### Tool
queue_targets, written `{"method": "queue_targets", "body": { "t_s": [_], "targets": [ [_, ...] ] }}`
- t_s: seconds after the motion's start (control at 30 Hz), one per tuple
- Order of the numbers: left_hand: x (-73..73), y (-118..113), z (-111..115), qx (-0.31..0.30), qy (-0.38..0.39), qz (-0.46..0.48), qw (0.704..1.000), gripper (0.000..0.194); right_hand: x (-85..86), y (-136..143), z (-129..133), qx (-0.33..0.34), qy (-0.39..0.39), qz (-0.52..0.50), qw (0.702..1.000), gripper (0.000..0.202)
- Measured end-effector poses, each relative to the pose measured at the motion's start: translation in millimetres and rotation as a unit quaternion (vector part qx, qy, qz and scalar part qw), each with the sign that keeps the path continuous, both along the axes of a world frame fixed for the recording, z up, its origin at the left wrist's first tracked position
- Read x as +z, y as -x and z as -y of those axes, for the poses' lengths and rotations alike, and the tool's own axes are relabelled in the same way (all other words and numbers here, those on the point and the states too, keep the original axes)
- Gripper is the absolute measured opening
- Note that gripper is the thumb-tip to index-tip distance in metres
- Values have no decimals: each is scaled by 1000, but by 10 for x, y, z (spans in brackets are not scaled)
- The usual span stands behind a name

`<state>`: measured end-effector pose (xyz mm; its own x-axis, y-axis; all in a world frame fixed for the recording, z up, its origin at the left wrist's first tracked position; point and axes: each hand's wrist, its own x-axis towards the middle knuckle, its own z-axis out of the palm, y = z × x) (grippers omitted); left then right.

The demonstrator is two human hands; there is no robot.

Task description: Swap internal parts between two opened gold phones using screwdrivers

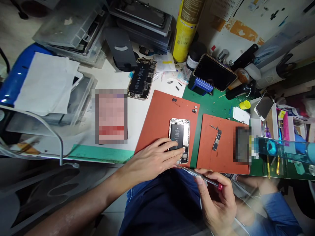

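My left hand (159, 155) lies with fingers stretched across the lower part of an opened phone (181, 123), which shows a black battery and bare metal frame. The fingertips touch the phone's inside near its right edge. The phone rests on a red-brown mat (157, 114). My right hand (218, 200) grips a slim silver screwdriver (197, 173) with a red end cap, its tip pointing left at the phone's bottom edge. Whether the tip touches the phone I cannot tell. A loose logic board (217, 141) lies on a second red-brown mat (206, 157).
Another opened phone (141, 78) lies behind on the white surface. A phone (215, 72) leans on a blue stand (201, 86). A yellow can (183, 42) and plastic boxes (73, 29) stand at the back. A person's blue-clothed limb (278, 209) shows at lower right.
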<state>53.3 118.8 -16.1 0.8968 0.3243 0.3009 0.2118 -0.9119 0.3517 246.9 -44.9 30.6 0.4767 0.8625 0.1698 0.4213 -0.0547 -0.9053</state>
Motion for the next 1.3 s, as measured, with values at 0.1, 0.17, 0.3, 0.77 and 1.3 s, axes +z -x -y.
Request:
{"method": "queue_targets", "body": {
  "t_s": [0.1,0.17,0.3,0.77,1.3],
  "targets": [
    [-2,-5,0,1,-2,1,1000,34,-5,1,-4,6,-1,0,1000,29],
    [0,-9,-1,0,-5,3,1000,34,-5,0,-12,10,-3,1,1000,29],
    [9,-11,-4,0,-8,5,1000,34,-4,-4,-21,18,-4,1,1000,30],
    [-114,13,-17,-2,12,28,1000,37,61,34,-119,40,-3,54,998,29],
    [-125,2,-24,-8,-20,20,1000,40,28,19,-87,40,12,12,999,29]
  ]
}}
